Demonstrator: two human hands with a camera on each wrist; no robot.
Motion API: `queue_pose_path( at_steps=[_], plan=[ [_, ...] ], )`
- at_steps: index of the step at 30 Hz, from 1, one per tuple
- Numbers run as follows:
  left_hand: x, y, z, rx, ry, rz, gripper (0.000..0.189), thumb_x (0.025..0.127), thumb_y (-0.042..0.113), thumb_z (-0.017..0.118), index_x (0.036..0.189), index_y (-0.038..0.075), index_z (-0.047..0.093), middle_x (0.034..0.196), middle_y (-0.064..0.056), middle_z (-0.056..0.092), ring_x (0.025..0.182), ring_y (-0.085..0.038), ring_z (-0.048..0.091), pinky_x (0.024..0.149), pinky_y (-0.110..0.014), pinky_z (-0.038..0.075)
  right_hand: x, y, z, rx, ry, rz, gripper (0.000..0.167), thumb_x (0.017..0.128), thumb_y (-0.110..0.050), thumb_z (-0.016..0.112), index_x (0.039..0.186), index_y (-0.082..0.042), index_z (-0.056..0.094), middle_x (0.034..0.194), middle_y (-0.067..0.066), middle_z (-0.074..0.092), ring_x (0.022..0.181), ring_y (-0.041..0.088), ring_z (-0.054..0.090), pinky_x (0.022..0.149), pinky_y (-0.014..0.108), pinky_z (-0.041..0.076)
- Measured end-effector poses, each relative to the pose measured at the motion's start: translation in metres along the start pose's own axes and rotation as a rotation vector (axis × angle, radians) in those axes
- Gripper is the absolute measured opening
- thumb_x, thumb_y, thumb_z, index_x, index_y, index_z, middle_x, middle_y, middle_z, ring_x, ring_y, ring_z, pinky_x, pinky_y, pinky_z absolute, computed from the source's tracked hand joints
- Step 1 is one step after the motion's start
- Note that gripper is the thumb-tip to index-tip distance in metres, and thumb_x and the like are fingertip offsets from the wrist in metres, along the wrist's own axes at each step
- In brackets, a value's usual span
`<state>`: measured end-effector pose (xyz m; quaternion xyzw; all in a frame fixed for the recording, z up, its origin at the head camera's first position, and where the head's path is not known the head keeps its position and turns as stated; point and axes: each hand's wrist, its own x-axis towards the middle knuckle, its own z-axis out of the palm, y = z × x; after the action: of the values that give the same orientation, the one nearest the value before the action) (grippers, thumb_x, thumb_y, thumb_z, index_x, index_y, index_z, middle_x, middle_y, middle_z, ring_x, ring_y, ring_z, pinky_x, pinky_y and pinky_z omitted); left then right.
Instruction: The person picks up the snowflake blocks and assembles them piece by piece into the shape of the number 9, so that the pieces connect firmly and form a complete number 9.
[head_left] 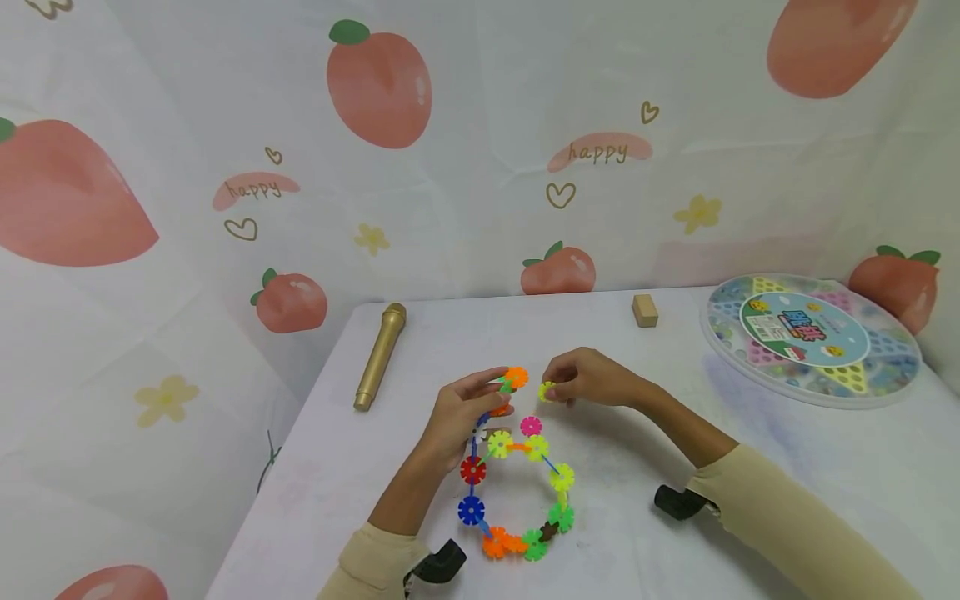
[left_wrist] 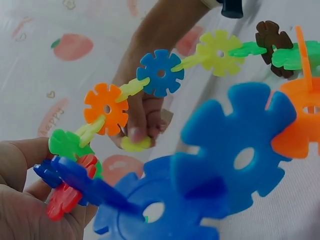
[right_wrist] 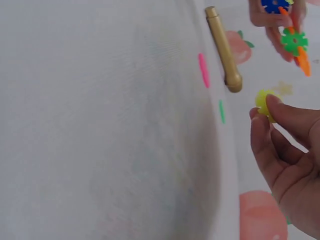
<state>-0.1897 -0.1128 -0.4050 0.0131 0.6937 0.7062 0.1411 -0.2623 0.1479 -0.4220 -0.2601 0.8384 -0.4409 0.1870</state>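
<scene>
My left hand (head_left: pixel 453 417) grips a chain of interlocking plastic snowflake discs (head_left: pixel 471 510) in many colours, held up at its far left part. In the head view the chain curves round in a loop below the hand, and an orange disc (head_left: pixel 516 377) stands out past the fingertips. Thumb and fingers of my right hand (head_left: pixel 596 379) pinch one loose yellow snowflake disc (right_wrist: pixel 262 102), a short gap to the right of the orange one. In the left wrist view, a large blue disc (left_wrist: pixel 215 130) of the chain fills the foreground. A pink disc (head_left: pixel 531 426) appears just beyond the loop.
A gold microphone (head_left: pixel 380 358) lies at the table's left side. Toward the back edge sits a small wooden block (head_left: pixel 645 310). The round board-game case (head_left: pixel 720 358) takes up the back right corner. Behind the white table (head_left: pixel 637 542) hangs a peach-printed cloth (head_left: pixel 465 208).
</scene>
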Motion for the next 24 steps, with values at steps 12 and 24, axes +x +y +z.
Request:
queue_pose_path(
  at_steps=[12,24],
  plan=[
    [0.006,0.001,0.016,-0.026,-0.022,0.010,0.041,0.102,0.015,0.071,0.143,0.015,0.068,0.130,-0.014,0.070,0.108,-0.034,0.076,0.100,-0.051,0.059,-0.034,-0.018,-0.017,0.135,0.174,-0.080,0.016,0.101,-0.016,0.074,0.112,-0.006,0.077,0.102,0.021,0.074,0.090,0.041,0.073,0.081,0.031,0.065],
    [0.008,0.007,0.032,-0.034,-0.051,0.033,0.041,0.102,0.015,0.071,0.143,0.016,0.069,0.130,-0.015,0.072,0.106,-0.034,0.077,0.106,-0.049,0.057,-0.047,-0.024,-0.023,0.138,0.246,-0.112,0.021,0.103,-0.014,0.071,0.119,-0.001,0.076,0.105,0.016,0.079,0.093,0.038,0.078,0.085,0.031,0.065]
  ],
)
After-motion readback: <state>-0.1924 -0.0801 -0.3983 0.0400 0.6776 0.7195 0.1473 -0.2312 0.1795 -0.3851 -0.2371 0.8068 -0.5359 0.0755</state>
